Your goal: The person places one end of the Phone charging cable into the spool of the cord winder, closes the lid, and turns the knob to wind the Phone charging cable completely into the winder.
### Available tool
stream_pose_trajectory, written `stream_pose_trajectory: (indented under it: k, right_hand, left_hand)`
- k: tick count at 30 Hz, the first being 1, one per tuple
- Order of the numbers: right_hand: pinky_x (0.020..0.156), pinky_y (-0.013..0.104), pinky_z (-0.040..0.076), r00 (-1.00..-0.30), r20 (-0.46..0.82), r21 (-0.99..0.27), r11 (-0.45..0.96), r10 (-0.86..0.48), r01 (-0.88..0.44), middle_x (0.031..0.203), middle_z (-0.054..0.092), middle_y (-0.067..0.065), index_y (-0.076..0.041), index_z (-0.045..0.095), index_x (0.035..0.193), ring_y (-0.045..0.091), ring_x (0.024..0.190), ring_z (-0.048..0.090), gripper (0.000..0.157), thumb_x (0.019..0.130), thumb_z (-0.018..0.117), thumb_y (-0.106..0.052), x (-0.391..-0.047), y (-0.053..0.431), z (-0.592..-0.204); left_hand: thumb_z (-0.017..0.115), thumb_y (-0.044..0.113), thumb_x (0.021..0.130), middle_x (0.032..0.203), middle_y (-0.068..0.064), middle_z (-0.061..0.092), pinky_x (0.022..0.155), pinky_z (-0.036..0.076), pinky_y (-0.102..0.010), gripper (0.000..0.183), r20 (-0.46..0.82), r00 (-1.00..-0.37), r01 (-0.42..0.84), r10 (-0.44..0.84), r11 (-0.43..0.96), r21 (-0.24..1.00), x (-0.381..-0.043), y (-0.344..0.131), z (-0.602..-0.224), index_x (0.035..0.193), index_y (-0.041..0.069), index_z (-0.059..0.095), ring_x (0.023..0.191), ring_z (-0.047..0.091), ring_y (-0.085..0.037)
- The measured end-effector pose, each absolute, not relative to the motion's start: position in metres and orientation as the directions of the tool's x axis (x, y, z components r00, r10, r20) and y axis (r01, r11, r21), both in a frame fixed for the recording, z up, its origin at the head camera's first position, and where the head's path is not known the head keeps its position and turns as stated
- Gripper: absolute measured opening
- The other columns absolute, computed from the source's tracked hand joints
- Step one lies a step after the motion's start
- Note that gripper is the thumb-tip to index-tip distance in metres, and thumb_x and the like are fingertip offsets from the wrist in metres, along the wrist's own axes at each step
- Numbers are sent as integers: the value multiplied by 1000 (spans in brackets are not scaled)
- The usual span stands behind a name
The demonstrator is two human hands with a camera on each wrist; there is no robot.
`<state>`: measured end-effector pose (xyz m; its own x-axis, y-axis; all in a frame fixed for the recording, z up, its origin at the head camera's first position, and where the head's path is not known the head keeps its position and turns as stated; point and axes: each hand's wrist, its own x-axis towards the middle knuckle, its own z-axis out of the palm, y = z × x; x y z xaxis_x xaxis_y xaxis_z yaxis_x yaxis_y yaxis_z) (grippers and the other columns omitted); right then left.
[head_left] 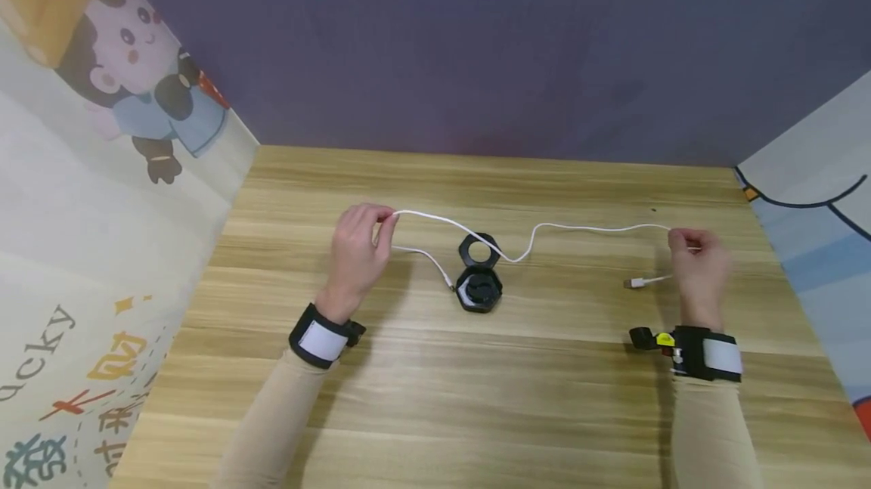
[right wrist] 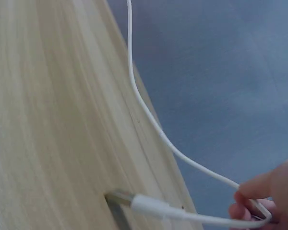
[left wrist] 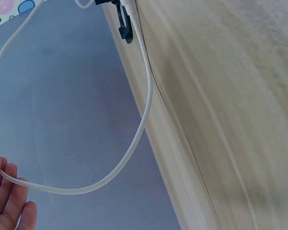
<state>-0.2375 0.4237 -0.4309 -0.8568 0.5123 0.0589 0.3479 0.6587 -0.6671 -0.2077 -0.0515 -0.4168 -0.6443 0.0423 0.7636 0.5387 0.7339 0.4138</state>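
Note:
A white USB cable (head_left: 435,218) runs in a loose wavy line between the two hands. My left hand (head_left: 357,255) pinches it between thumb and fingers; in the left wrist view the cable (left wrist: 69,191) curves away in a wide loop from the fingertips. On the right side, my right hand (head_left: 699,273) pinches the cable close to its USB plug (head_left: 636,283), which points left over the table. The cable's other end, a small connector (head_left: 447,283), reaches the edge of a black hexagonal case (head_left: 478,306). That case lies open, its ringed lid (head_left: 466,251) folded back behind it.
The wood-grain table (head_left: 531,413) ends at a dark blue-grey panel (head_left: 476,51) at the back. A printed cartoon wall (head_left: 61,202) stands along the left, and another printed panel (head_left: 816,224) along the right. Both wrists wear black straps with small cameras.

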Motion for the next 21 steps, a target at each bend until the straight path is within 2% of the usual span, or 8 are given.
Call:
stream_pose_trajectory:
  k: [6, 11, 16, 21]
  right_hand:
    - [61, 31, 39, -913, -75, -583, 725, 400, 365, 107, 57, 16, 4, 58, 123, 22, 84, 47, 52, 96, 43, -38, -233, 427, -440]
    - [60, 32, 40, -931, -164, -540, 760, 327, 362, 104, 58, 19, 5, 59, 118, 27, 84, 48, 51, 96, 45, -39, -231, 429, -448]
    - [52, 28, 40, -946, -142, -494, 807, 291, 323, 96, 59, 18, 5, 61, 113, 26, 76, 49, 47, 95, 50, -37, -230, 430, -451]
    - [56, 34, 41, -966, -14, -483, 844, 257, 231, 98, 58, 21, 6, 59, 114, 29, 80, 51, 48, 94, 51, -37, -230, 418, -437]
  left_hand:
    - [64, 10, 87, 82, -13, 67, 73, 51, -36, 12, 773, -632, 567, 62, 717, 406, -206, -49, -417, 86, -2, 65, 76, 60, -21]
    - [64, 10, 87, 82, -12, 67, 74, 51, -35, 11, 782, -617, 588, 88, 712, 384, -204, -45, -414, 87, -1, 66, 76, 60, -21]
    - [64, 12, 87, 82, -11, 68, 74, 52, -35, 12, 788, -605, 607, 116, 707, 362, -202, -40, -411, 87, 0, 67, 77, 61, -20]
    - [64, 13, 87, 83, -10, 69, 76, 53, -35, 14, 780, -610, 616, 139, 703, 357, -200, -37, -410, 88, 0, 67, 78, 61, -19]
